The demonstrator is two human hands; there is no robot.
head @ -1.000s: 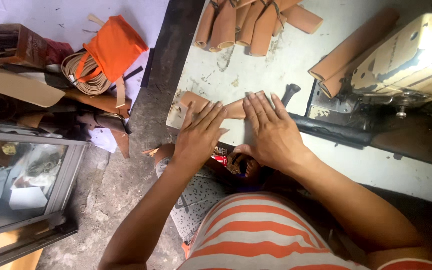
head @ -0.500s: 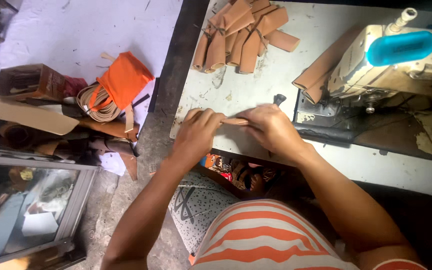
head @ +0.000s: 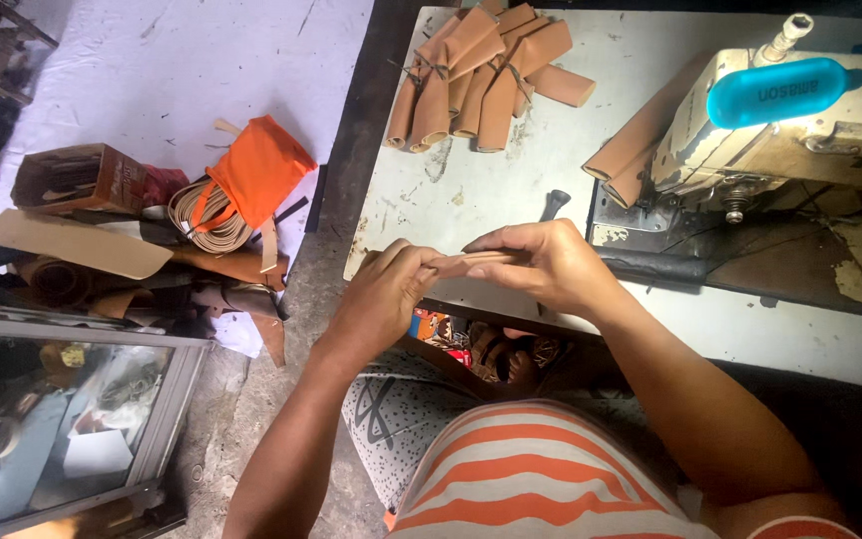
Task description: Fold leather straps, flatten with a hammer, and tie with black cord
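Pinching a thin tan leather strip (head: 479, 262) between both sets of fingers, I held it just above the near edge of the worn white table (head: 551, 160), at the middle of the frame. My left hand (head: 383, 297) was closed on its left end, thumb against curled fingers; my right hand (head: 541, 262) was nipped on the other end, fingers long and flat over it. How much of the strip lay hidden under my fingers I could not tell.

Above, at the top centre, sat a pile of rolled leather pieces (head: 481, 75); at the upper right stood the sewing machine (head: 800, 130). As I judged it, the grip was light and at the table's edge, so a slip could drop the strip toward the floor clutter at lower left, or uneven pressure could crease it crooked.
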